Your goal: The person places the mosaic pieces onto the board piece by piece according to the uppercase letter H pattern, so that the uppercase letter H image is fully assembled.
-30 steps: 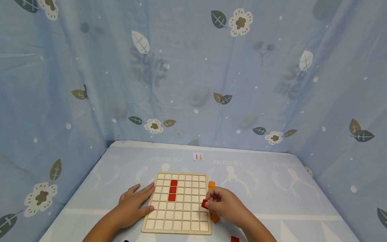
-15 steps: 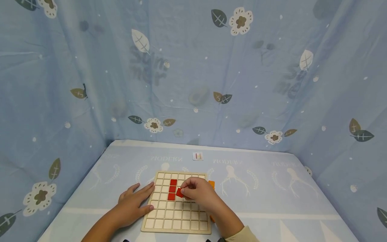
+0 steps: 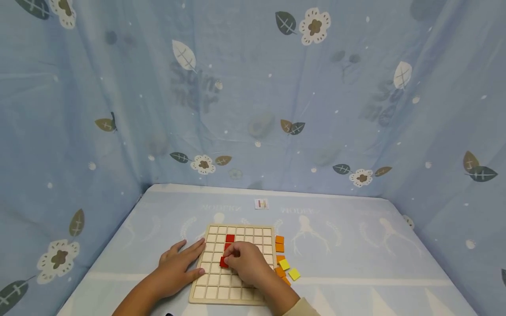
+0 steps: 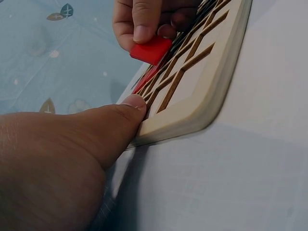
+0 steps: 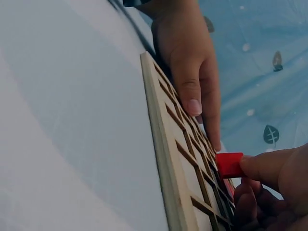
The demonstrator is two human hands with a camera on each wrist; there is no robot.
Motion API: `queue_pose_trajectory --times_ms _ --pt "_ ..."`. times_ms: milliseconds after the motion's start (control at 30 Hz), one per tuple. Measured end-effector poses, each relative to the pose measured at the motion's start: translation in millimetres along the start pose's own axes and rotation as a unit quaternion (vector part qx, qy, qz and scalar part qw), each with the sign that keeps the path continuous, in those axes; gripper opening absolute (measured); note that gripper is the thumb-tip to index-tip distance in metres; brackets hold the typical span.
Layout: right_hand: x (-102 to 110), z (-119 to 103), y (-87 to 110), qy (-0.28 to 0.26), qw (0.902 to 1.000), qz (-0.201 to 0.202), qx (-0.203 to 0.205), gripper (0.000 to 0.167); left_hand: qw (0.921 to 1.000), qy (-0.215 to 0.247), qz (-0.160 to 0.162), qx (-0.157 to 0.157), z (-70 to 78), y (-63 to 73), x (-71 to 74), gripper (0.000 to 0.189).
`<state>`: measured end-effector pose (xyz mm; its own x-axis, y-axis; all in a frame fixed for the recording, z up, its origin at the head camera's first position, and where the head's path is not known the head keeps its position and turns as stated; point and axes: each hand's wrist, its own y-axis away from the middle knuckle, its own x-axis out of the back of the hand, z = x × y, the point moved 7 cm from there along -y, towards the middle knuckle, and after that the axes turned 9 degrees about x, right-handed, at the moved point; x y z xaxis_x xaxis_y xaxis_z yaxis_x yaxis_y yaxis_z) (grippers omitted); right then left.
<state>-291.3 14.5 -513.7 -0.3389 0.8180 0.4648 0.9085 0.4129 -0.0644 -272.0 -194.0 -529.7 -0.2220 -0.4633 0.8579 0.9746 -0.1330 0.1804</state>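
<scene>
A pale wooden grid board [image 3: 221, 301] lies on the table. My left hand [image 3: 175, 270] rests along its left edge, fingers fairly straight and spread, and its thumb [image 4: 122, 113] is on the rim in the left wrist view. My right hand [image 3: 247, 263] is over the board, pinching a red square tile [image 3: 223, 262] between thumb and fingers. In the right wrist view this held tile [image 5: 229, 165] is tilted close over the grid. Two more red tiles, an upper one [image 3: 230, 238] and a lower one [image 3: 227, 246], sit in one column just beyond; my right hand hides the cells nearby.
Several orange tiles [image 3: 280, 240] lie along the board's right side. Beside them are two yellow tiles, one nearer [image 3: 284, 264] and one farther right [image 3: 294, 274]. A small printed card [image 3: 261, 204] lies behind the board. A patterned blue curtain [image 3: 253, 87] surrounds the table.
My right hand has carried the red tile leftward from the board's right edge to the column of red tiles, then slightly nearer me. Yellow tiles have come into view. The left hand stays put.
</scene>
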Motion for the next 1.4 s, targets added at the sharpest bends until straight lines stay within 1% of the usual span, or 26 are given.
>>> queue_pose_trajectory --times_ms 200,333,667,800,1100,1233,1400 --pt "-2.8 -3.0 -3.0 0.055 0.9982 0.003 0.022 0.009 1.0 -0.004 0.001 0.0 -4.9 -2.0 4.2 0.082" --pt "-1.7 -4.0 -4.3 0.079 0.9964 0.001 0.032 0.012 1.0 -0.008 0.001 0.002 -5.3 -1.1 5.2 0.082" --pt "-3.3 -4.7 -5.9 0.115 0.9916 -0.017 0.056 0.015 1.0 0.001 0.002 0.004 -3.7 1.8 6.3 0.082" --pt "-5.3 -4.7 -4.2 0.131 0.9893 -0.028 0.057 0.015 1.0 0.005 0.001 0.001 -3.5 1.7 5.1 0.082" --pt "-6.4 -6.8 0.0 0.153 0.9856 -0.038 0.062 0.019 1.0 0.006 0.001 0.0 -3.0 1.4 1.8 0.082" --pt "-5.4 -6.5 0.1 0.153 0.9853 -0.039 0.066 0.018 1.0 0.006 0.0 0.001 -3.0 0.4 0.7 0.082" --pt "-3.3 -5.3 -0.1 0.151 0.9855 -0.04 0.067 0.016 0.9999 0.009 0.001 -0.006 -1.2 -1.2 1.2 0.081"
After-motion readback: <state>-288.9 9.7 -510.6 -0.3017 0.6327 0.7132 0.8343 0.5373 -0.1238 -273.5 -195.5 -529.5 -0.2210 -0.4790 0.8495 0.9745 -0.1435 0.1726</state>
